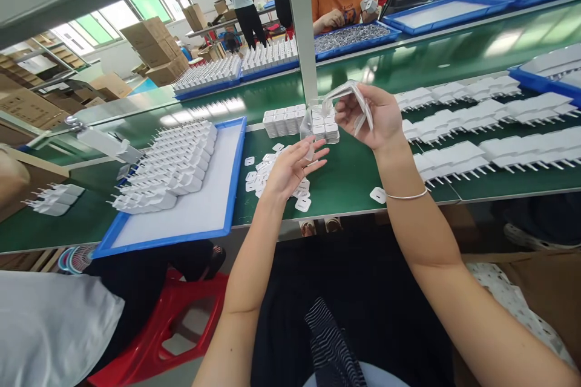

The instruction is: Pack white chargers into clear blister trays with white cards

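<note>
My right hand is raised above the green bench with its fingers closed round a crumpled clear plastic bag. My left hand is palm up with fingers spread, and a loose end of the bag hangs by its fingertips; whether they touch is unclear. Under and beside this hand lie scattered small white square plates with slots. Behind both hands are neat stacks of the same white plates, partly hidden by the bag. One single plate lies near the bench edge below my right wrist.
Left, a blue-rimmed tray bears rows of white plug adapters. More adapters line the bench at right. A metal post rises behind the stacks. Across the bench, a person in orange works; another person's sleeve shows at left.
</note>
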Motion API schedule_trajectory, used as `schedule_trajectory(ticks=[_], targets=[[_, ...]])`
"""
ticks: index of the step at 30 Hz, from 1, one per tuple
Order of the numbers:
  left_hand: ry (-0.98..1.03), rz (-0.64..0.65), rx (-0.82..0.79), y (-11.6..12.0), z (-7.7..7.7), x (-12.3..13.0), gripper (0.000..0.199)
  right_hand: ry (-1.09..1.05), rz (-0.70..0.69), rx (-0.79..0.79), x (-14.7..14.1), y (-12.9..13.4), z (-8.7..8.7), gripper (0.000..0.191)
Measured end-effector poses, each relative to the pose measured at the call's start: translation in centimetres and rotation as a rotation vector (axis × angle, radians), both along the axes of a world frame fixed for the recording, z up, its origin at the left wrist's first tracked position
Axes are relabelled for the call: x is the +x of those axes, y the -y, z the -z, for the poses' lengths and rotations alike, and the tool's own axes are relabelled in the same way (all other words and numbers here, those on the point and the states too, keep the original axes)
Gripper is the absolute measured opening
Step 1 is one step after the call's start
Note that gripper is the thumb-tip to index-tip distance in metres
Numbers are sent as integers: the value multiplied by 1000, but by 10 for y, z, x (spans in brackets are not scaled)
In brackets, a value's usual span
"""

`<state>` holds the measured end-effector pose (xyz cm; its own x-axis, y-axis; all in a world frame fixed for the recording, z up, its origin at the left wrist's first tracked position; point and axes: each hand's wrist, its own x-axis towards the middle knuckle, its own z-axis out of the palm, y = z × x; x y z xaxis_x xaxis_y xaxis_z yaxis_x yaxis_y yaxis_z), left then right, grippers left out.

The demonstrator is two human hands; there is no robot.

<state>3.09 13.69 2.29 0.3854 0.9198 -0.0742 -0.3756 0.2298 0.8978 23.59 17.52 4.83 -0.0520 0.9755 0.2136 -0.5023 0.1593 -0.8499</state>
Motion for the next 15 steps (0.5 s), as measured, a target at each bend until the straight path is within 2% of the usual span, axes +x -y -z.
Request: schedule_trajectory(ticks=[5, 9, 11, 15], targets=[[-21, -169, 59, 3, 3, -9, 33, -16, 24, 11, 8, -6, 0, 21], [157, -199, 13, 5, -2, -16, 22, -33, 25, 2, 8, -8, 1, 17], [218, -236, -28, 4, -6, -20, 23, 4, 33, -29, 7, -9, 2, 18], [146, -295, -53, 1, -9, -29, 30, -21, -24, -2, 7, -11, 7, 17]])
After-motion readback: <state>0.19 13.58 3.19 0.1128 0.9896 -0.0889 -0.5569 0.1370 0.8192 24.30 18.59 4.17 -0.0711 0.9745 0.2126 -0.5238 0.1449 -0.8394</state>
